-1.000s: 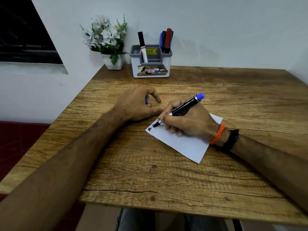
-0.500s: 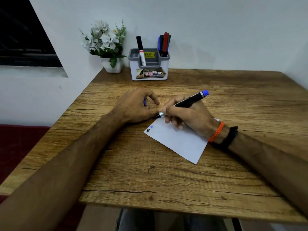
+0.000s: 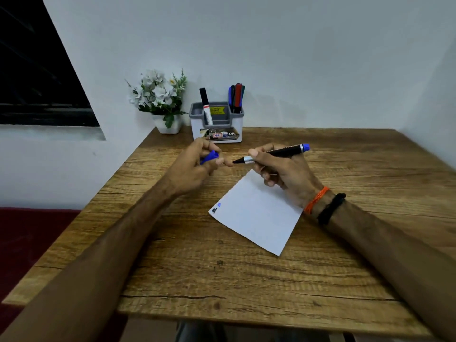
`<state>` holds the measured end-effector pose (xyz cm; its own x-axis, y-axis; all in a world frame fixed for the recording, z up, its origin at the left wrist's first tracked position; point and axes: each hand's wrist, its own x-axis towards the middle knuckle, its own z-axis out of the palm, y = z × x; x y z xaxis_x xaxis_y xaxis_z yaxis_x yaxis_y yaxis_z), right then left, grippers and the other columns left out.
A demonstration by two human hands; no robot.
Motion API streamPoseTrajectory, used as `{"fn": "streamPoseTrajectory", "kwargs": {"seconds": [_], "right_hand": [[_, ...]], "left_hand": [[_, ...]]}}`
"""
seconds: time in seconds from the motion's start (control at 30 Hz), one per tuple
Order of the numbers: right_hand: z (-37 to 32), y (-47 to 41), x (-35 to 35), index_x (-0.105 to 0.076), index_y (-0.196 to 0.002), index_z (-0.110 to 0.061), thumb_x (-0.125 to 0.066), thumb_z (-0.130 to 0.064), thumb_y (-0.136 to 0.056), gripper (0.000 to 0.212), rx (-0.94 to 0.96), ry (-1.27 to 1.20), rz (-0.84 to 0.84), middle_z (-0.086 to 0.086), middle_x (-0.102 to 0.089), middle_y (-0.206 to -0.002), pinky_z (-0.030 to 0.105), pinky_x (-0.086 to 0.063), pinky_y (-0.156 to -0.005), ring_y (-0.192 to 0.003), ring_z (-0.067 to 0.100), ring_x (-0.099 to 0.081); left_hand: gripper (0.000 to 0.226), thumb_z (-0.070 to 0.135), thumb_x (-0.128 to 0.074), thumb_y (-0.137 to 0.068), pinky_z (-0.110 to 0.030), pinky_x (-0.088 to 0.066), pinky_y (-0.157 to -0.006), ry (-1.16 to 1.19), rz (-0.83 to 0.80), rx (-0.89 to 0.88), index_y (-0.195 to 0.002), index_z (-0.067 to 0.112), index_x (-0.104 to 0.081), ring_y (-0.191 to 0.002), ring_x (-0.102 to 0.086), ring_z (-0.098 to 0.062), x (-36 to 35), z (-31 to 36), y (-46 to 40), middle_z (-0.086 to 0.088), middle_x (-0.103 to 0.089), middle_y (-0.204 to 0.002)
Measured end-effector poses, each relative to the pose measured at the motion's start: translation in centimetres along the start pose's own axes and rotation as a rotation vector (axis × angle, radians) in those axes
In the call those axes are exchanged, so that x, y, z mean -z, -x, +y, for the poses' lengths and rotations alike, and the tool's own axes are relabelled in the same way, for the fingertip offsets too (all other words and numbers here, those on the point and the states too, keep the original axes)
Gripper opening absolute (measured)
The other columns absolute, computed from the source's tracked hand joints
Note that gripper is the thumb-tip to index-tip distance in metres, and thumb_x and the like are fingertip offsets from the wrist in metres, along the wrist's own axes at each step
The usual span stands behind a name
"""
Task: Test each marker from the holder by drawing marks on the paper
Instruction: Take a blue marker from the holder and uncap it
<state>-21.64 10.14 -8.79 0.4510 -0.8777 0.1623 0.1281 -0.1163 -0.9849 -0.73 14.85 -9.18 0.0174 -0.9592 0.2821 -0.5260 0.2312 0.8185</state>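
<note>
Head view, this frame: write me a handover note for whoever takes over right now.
Left hand: grip shut on the blue cap.
Right hand: grip shut on the uncapped blue marker, tip pointing at the cap, raised off the paper.
Holder at the table's far edge: one black-capped marker on the left, several more on the right.
Done: a black mark and a blue mark at the paper's left corner.
Left: probably recap the blue marker, return it, test the rest.

paper (image 3: 256, 213) on table (image 3: 222, 280), holder (image 3: 217, 124) behind
</note>
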Motion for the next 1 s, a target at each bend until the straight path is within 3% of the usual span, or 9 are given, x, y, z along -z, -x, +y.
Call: {"fn": "streamPoseTrajectory", "kwargs": {"seconds": [0.13, 0.33, 0.5, 0.63, 0.87, 1.0], "right_hand": [[0.0, -0.2, 0.3, -0.069, -0.103, 0.002, -0.063, -0.024, -0.093, 0.028, -0.038, -0.055, -0.005, 0.005, -0.067, -0.070, 0.022, -0.041, -0.046, -0.054, 0.014, -0.053], [0.4, -0.4, 0.8, -0.076, -0.100, -0.015, -0.052, -0.030, -0.090, 0.030, -0.019, -0.062, -0.096, 0.008, -0.073, -0.083, 0.023, -0.042, -0.050, -0.057, 0.014, -0.055], [0.4, -0.5, 1.0, -0.073, -0.111, -0.011, -0.049, -0.032, -0.084, 0.042, -0.052, -0.079, -0.183, 0.015, -0.075, -0.096, 0.022, -0.043, -0.052, -0.057, 0.014, -0.057], [0.6, -0.5, 0.9, -0.070, -0.103, -0.009, -0.058, -0.022, -0.094, 0.020, -0.016, -0.028, -0.135, 0.017, -0.076, -0.099, 0.022, -0.044, -0.049, -0.053, 0.016, -0.061], [0.7, -0.5, 1.3, -0.076, -0.099, -0.010, -0.070, -0.022, -0.088, 0.017, 0.070, 0.051, -0.072, 0.006, -0.071, -0.073, 0.021, -0.040, -0.047, -0.050, 0.015, -0.047], [1.0, -0.7, 1.3, -0.073, -0.110, -0.006, -0.068, -0.015, -0.090, 0.022, 0.187, 0.154, -0.117, 0.004, -0.068, -0.074, 0.022, -0.041, -0.044, -0.050, 0.015, -0.048]], "left_hand": [[0.014, 0.005, -0.066, -0.086, -0.019, -0.053, -0.065, 0.029, 0.032, -0.053, -0.100, 0.003, -0.062, -0.070, -0.065, -0.003, -0.1, 0.3, -0.1, -0.002, -0.070, -0.090], [0.016, 0.002, -0.066, -0.084, -0.021, -0.056, -0.067, 0.142, 0.034, -0.070, -0.099, 0.008, -0.067, -0.070, -0.068, -0.010, -0.4, 0.4, 0.0, -0.017, -0.065, -0.103], [0.024, 0.001, -0.069, -0.081, -0.022, -0.057, -0.064, 0.170, 0.026, -0.093, -0.105, 0.005, -0.067, -0.072, -0.069, -0.010, -0.6, 0.4, 0.0, -0.010, -0.070, -0.097], [0.019, 0.008, -0.071, -0.077, -0.021, -0.056, -0.060, 0.223, 0.056, -0.096, -0.095, 0.008, -0.065, -0.068, -0.068, -0.010, -0.7, 0.3, -0.1, -0.002, -0.072, -0.087], [0.020, 0.027, -0.059, -0.086, -0.022, -0.048, -0.051, 0.182, 0.107, -0.144, -0.095, 0.012, -0.069, -0.057, -0.056, -0.007, -0.5, -0.2, -0.2, 0.004, -0.066, -0.068], [0.042, 0.047, -0.046, -0.091, -0.033, -0.037, -0.054, 0.071, 0.138, -0.142, -0.094, 0.010, -0.065, -0.058, -0.045, -0.015, -1.1, -0.8, -0.2, 0.001, -0.054, -0.066]]}}
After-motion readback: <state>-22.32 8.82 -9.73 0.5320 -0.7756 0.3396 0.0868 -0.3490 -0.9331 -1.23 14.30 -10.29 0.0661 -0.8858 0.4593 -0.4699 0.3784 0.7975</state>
